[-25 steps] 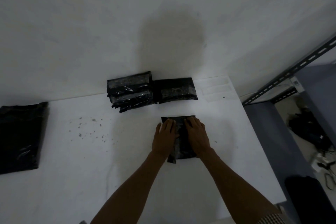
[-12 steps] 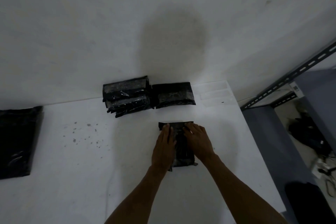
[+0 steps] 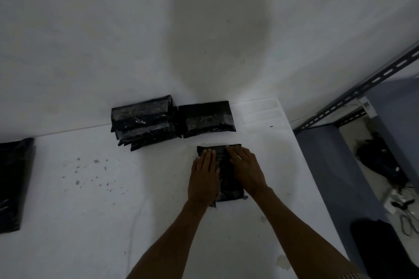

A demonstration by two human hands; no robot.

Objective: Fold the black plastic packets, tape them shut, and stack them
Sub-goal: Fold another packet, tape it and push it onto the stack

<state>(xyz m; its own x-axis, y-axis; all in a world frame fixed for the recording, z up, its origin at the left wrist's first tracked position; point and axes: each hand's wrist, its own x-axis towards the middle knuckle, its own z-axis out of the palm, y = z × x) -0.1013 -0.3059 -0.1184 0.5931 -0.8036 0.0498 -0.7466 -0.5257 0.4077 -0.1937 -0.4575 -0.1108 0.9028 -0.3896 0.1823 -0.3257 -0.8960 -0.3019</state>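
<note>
A folded black packet (image 3: 224,180) is lying flat on the white table (image 3: 90,210), toward its right side. Both hands are pressing on it with straight fingers, gripping nothing: the left hand (image 3: 203,179) is covering its left half and the right hand (image 3: 246,170) its right half. Beyond it, against the wall, a single packet (image 3: 207,119) is sitting just beside a stack of packets (image 3: 142,120), clear strips (image 3: 260,112) are lying at the far right corner, and flat black bags (image 3: 13,183) are lying well apart at the left edge.
</note>
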